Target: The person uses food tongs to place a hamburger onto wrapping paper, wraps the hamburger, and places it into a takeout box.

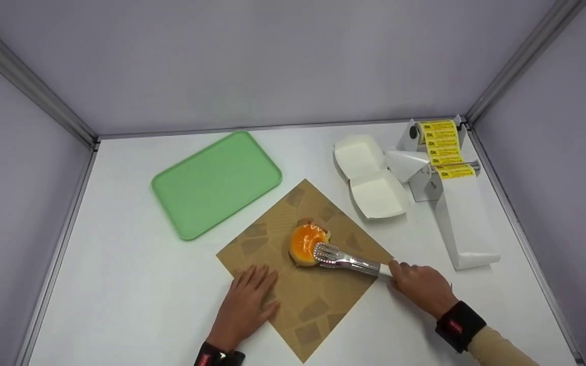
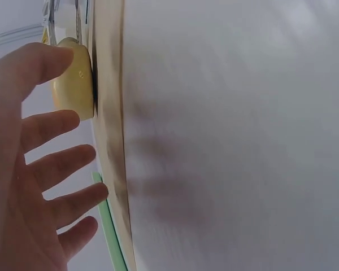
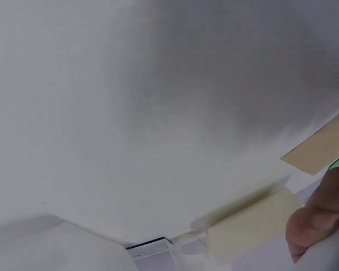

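Observation:
A burger with a glossy orange-brown bun [image 1: 305, 241] sits near the middle of a brown patterned wrapping paper [image 1: 318, 290], which lies turned cornerwise on the white table. Metal tongs [image 1: 351, 262] with slotted, rounded ends reach the burger from the right, one end over its bun; the lower end is hidden. My right hand [image 1: 421, 285] grips their pale handle beside the paper's right corner. On the lower left edge of the paper rests my left hand [image 1: 244, 305], fingers spread. The left wrist view shows the bun's pale side [image 2: 76, 90] beyond my extended fingers.
A green tray [image 1: 216, 188] lies at the back left. Behind the paper, to the right, stands an unfolded white carton [image 1: 377, 190]. Further right is a metal dispenser [image 1: 425, 185] with a roll of yellow labels [image 1: 443, 145], its white backing strip [image 1: 468, 218] trailing forward. Walls enclose the table.

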Action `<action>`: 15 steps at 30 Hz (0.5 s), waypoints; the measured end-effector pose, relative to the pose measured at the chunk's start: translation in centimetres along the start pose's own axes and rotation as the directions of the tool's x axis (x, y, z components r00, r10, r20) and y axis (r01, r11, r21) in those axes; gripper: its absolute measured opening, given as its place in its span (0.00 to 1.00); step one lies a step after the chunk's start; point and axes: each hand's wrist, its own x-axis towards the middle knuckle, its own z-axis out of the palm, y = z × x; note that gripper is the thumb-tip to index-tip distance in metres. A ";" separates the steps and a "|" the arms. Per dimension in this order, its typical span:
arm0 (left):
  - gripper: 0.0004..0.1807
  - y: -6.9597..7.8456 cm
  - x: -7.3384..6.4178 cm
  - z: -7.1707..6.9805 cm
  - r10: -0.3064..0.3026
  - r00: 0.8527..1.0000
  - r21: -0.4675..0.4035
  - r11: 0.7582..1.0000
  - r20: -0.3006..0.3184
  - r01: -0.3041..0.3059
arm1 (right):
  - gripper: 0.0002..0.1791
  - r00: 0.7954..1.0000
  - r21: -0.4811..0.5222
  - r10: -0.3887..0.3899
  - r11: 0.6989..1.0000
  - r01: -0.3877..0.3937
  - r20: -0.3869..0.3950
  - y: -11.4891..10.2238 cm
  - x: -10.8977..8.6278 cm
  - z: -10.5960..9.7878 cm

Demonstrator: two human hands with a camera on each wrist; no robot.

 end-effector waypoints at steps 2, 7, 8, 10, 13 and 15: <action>0.33 0.0 0.1 0.1 -0.005 1.000 -0.009 1.000 0.011 0.005 | 0.16 1.000 -0.003 -0.001 1.000 0.002 0.010 0.1 0.1 -0.2; 0.33 0.1 0.3 -0.1 -0.016 1.000 -0.041 0.999 0.021 0.017 | 0.20 0.999 -0.004 -0.022 1.000 0.022 0.040 0.8 0.3 -1.0; 0.33 0.1 0.4 -0.2 -0.018 1.000 -0.047 0.999 0.022 0.019 | 0.26 0.999 -0.001 -0.030 1.000 0.030 0.044 0.9 0.4 -1.1; 0.33 0.1 0.4 -0.2 -0.022 1.000 -0.053 0.998 0.020 0.023 | 0.27 0.998 0.005 -0.044 0.999 0.044 0.037 1.3 0.5 -1.2; 0.33 0.1 0.4 -0.1 -0.026 0.999 -0.057 0.998 0.019 0.027 | 0.28 0.998 0.011 -0.063 0.998 0.062 0.030 1.9 0.6 -1.5; 0.33 0.1 0.5 0.0 -0.027 1.000 -0.057 0.998 0.015 0.027 | 0.26 0.997 0.009 -0.072 0.997 0.071 0.022 2.2 0.7 -1.6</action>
